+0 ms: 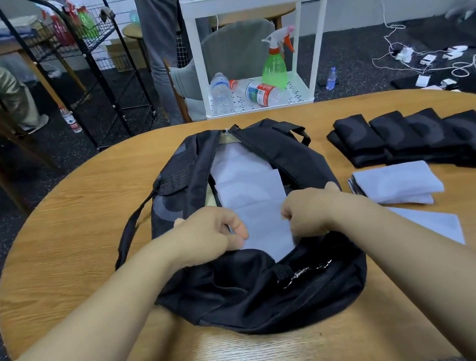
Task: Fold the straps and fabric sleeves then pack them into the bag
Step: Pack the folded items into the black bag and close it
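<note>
Packing step: left hand [207, 232] and right hand [313, 209], fingers curled, pinch a pale folded sleeve [263, 223] inside the open bag [249, 297]. Right of bag: black folded pile [429, 137], pale stack [396, 183] (still unpacked). Next: probably release, reach right for another.

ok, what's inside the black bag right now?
Inside the black bag, folded light grey fabric pieces show through the open zip. Both hands cover the nearest piece's edges; anything beneath is hidden.
</note>
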Motion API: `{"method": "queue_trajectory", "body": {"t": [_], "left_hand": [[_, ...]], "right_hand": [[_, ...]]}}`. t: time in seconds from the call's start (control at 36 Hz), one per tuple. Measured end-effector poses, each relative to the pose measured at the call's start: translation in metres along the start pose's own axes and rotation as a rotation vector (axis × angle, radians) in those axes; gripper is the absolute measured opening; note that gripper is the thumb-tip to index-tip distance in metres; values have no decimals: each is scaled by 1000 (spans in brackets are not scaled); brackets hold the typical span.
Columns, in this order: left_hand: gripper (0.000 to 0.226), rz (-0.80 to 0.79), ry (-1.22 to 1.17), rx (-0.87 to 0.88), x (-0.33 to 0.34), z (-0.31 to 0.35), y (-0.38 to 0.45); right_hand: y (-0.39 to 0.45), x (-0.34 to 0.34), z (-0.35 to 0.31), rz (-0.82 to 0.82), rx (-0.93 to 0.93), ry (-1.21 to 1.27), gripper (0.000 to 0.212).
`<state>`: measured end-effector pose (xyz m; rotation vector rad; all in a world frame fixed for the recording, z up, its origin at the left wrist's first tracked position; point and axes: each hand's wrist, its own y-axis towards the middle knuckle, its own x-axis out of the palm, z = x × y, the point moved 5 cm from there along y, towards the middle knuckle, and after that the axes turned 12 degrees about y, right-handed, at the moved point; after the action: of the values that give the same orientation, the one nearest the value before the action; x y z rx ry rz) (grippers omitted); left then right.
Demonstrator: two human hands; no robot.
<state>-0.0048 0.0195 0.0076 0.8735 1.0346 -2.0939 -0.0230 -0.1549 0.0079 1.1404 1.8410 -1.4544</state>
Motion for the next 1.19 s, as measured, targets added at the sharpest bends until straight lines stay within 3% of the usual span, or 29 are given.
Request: {"method": "queue_trajectory", "body": {"t": [0.06, 0.14, 0.22, 0.31, 0.44, 0.53, 0.58, 0.67, 0.72, 0.81, 1.06, 1.19], "left_hand": [[8, -59, -34, 11, 2, 4, -1], [6, 4, 235, -8, 7, 13, -1], [9, 58, 360, 7, 13, 20, -2], [9, 95, 439, 6, 12, 22, -3], [19, 397, 689, 54, 6, 35, -21], [18, 535, 610, 144, 13, 43, -25], [23, 484, 584, 217, 23, 49, -21], [52, 182, 714, 213, 40, 48, -12], [68, 32, 805, 183, 45, 45, -8], [75, -57, 857, 156, 44, 43, -5], [80, -106, 839, 143, 39, 41, -7], [66, 20, 572, 147, 27, 35, -8]], "right_hand": [[0, -6, -1, 51, 27, -112, 17], [-2, -2, -4, 2, 65, -229, 22], [-5, 3, -4, 27, 82, -291, 9], [-8, 4, -2, 86, 92, -286, 11], [-29, -6, -7, 423, -9, -306, 28], [-40, 3, -16, 702, -227, -336, 41], [-41, 11, -18, 648, -293, -332, 42], [-42, 24, -13, 466, -274, -326, 19], [-43, 28, -5, 371, -230, -279, 23], [-42, 27, -7, 310, -204, -224, 24], [-44, 22, -6, 267, -104, -253, 44], [-54, 0, -14, 508, -198, -242, 38]]}}
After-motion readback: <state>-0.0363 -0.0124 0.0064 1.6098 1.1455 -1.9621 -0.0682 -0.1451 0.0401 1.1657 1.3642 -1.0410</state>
